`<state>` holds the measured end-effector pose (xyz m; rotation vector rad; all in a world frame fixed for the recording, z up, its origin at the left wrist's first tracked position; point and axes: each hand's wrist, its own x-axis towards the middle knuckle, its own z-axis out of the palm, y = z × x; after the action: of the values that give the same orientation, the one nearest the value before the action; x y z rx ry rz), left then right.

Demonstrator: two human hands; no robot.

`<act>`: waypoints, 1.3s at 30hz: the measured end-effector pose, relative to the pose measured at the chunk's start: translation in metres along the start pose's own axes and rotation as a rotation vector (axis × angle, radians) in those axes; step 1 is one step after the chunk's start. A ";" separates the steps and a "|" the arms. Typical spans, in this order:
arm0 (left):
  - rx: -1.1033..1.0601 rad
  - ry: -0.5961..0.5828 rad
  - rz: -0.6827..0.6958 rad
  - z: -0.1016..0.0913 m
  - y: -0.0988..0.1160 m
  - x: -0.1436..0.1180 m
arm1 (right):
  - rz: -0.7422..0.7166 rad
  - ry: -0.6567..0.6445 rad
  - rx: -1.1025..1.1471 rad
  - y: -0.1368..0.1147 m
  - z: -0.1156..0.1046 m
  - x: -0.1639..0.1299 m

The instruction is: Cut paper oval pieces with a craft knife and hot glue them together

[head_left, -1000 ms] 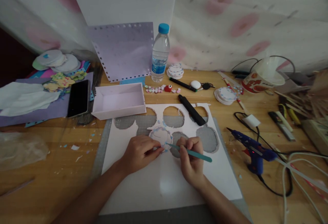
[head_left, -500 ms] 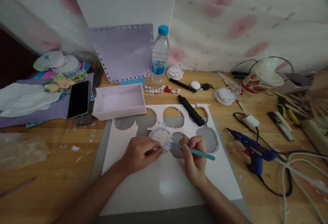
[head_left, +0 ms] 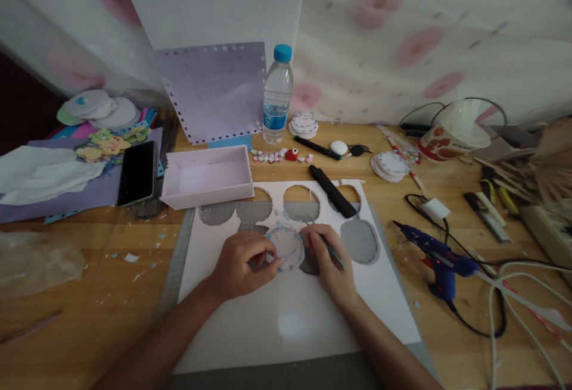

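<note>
White foam sheet (head_left: 286,312) flat on grey cutting mat (head_left: 176,271), on wooden desk (head_left: 89,295); several round holes cut through upper part, mat showing in them. Cut disc (head_left: 286,242), white with bluish ragged rim, lying among the holes at upper middle of sheet.

Left hand (head_left: 241,268) resting on sheet, fingers curled together, fingertips (head_left: 270,256) pinching near edge of disc on its left side. Right hand (head_left: 326,259) just right of disc, fingers closed around teal craft tool (head_left: 333,251); tool slanted, tip end toward disc, tip itself hidden under fingers. Both hands close together, disc between them.

Black pen-shaped tool (head_left: 333,191) lying slantwise over top right of sheet, across one hole. Pale lilac tray (head_left: 206,175) touching upper left corner of sheet. Black phone (head_left: 137,172) left of tray, screen dark. Water bottle (head_left: 277,95) with blue cap upright behind tray, beside punched lilac sheet (head_left: 214,89) leaning at back. Row of small beads (head_left: 277,155) in front of bottle. Stack of finished discs (head_left: 391,165) to right of sheet, second stack (head_left: 304,124) near bottle. Blue glue gun (head_left: 435,259) on desk well right of right hand, cable looping beyond. Paper scraps scattered on desk at left.
</note>
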<state>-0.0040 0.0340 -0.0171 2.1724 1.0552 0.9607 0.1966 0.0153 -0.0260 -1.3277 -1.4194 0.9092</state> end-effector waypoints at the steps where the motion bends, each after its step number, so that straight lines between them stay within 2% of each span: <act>1: -0.008 -0.006 -0.005 0.000 0.000 0.000 | 0.016 -0.032 -0.001 -0.001 0.000 0.000; 5: -0.038 -0.019 -0.018 0.000 -0.002 0.000 | 0.080 -0.125 0.043 -0.002 0.003 0.000; 10: -0.058 -0.035 -0.046 0.001 -0.004 -0.001 | 0.094 -0.173 0.008 0.001 0.003 0.000; 27: -0.048 -0.047 0.008 0.005 -0.007 -0.001 | -0.162 -0.221 -0.167 0.003 0.000 0.001; 39: -0.110 -0.062 -0.005 0.003 -0.006 0.000 | -0.260 -0.234 -0.219 0.003 -0.001 -0.001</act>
<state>-0.0044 0.0365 -0.0230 2.0957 0.9559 0.9215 0.1984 0.0151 -0.0291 -1.1851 -1.8688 0.7695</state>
